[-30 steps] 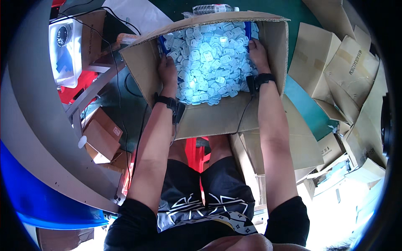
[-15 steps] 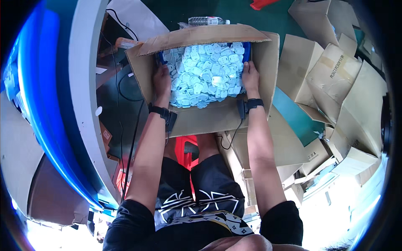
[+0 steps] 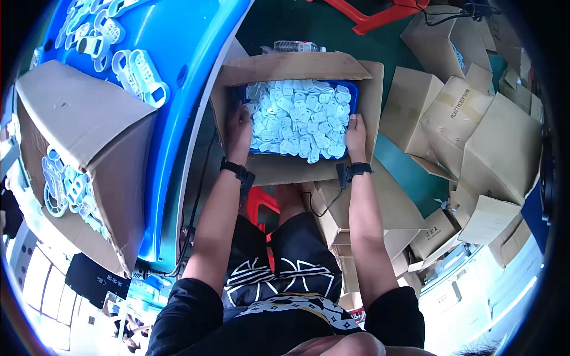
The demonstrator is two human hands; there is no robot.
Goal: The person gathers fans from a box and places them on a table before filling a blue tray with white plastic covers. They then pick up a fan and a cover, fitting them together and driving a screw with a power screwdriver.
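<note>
One rectangular blue plastic tray (image 3: 355, 95), heaped with small, flat, pale-blue plastic pieces (image 3: 300, 121), is within the mouth of one open brown cardboard box (image 3: 297, 70) in front of the seated person. The pieces overlap in layers, too many to count; some at the near side overhang the rim. Whether the tray's base touches the box floor, I cannot tell.

Two bare hands are at the tray, one per end. The left hand (image 3: 238, 132) grips the left end, its fingers partly hidden; the right hand (image 3: 355, 137) grips the right end, thumb uppermost at the rim, the other fingers mostly out of sight. Two black wrist straps are worn: one left (image 3: 234, 169), one right (image 3: 360, 168).

Beyond the box's far flap, one clear plastic bottle (image 3: 294, 45) lies on its side on the green floor (image 3: 261, 29). One second brown cardboard box (image 3: 119, 184), at the person's left, contains pale plastic parts (image 3: 77, 190), count obscured. Just beyond it, more pale parts (image 3: 141, 77) lie on one broad, glossy blue plastic surface (image 3: 196, 41). At the right, several brown cardboard cartons (image 3: 457, 110) stand crowded together, at least four.
</note>
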